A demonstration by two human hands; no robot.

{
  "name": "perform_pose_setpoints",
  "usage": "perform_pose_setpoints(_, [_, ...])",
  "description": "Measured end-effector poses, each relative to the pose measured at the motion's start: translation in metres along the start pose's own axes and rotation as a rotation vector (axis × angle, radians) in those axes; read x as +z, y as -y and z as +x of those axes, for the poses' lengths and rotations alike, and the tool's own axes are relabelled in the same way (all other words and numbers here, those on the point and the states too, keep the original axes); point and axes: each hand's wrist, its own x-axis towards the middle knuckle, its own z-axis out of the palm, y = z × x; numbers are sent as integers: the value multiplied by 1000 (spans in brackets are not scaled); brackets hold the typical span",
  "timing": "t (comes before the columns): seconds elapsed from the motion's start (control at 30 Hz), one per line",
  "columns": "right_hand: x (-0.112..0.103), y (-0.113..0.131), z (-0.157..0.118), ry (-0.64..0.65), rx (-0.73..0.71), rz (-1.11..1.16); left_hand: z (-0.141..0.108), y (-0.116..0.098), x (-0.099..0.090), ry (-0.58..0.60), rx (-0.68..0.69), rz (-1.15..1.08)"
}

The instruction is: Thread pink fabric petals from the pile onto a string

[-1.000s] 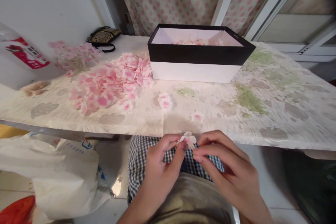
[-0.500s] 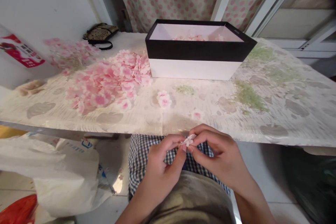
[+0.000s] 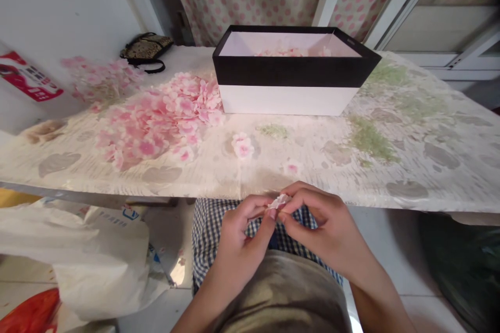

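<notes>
Between my fingertips, just off the table's front edge, is a small pale pink artificial flower (image 3: pixel 278 201). My left hand (image 3: pixel 246 234) pinches it from the left with thumb and forefinger. My right hand (image 3: pixel 322 223) pinches at its right side, fingers closed; the underside is hidden by the fingers. On the table ahead lie a pink-and-white flower (image 3: pixel 242 146) and a single loose blossom (image 3: pixel 292 167). A large heap of pink petal flowers (image 3: pixel 156 125) spreads to the left.
A black-and-white box (image 3: pixel 289 99) with pink flowers inside stands at the back of the cloth-covered table (image 3: pixel 211 182). Green stem bits (image 3: pixel 373 140) lie on the right. A patterned pouch (image 3: pixel 146 48) rests at the back left. A white plastic bag (image 3: pixel 97 255) is below, left.
The flower between my fingers has tilted, its petals now bunched flatter. Both hands stay nearly in place, and the view has shifted slightly.
</notes>
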Motion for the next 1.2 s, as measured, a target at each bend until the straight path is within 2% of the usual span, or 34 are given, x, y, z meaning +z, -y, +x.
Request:
perform_pose_setpoints(0.3, [-1,1,1,6,27,-40,2,2,0,7,-40,-5])
perform_pose_setpoints(0.53, [-2,1,1,54,88,-62,-1,2,-3,53,95,177])
perform_pose_setpoints(0.73, [-4,2,-14,72,173,-108,-6,-5,-4,99,227,364])
perform_pose_setpoints(0.9, [-7,1,-24,152,75,-157,-16,-6,-2,118,203,338])
perform_pose_setpoints(1.0, [-14,-5,-29,113,64,-145,-7,-10,-12,30,197,345])
perform_pose_setpoints(1.13, [-22,-12,-37,41,95,-48,35,-17,-42,-324,263,650])
perform_pose_setpoints(1.2, [-22,-13,-38,17,79,-10,62,-17,-57,-327,249,798])
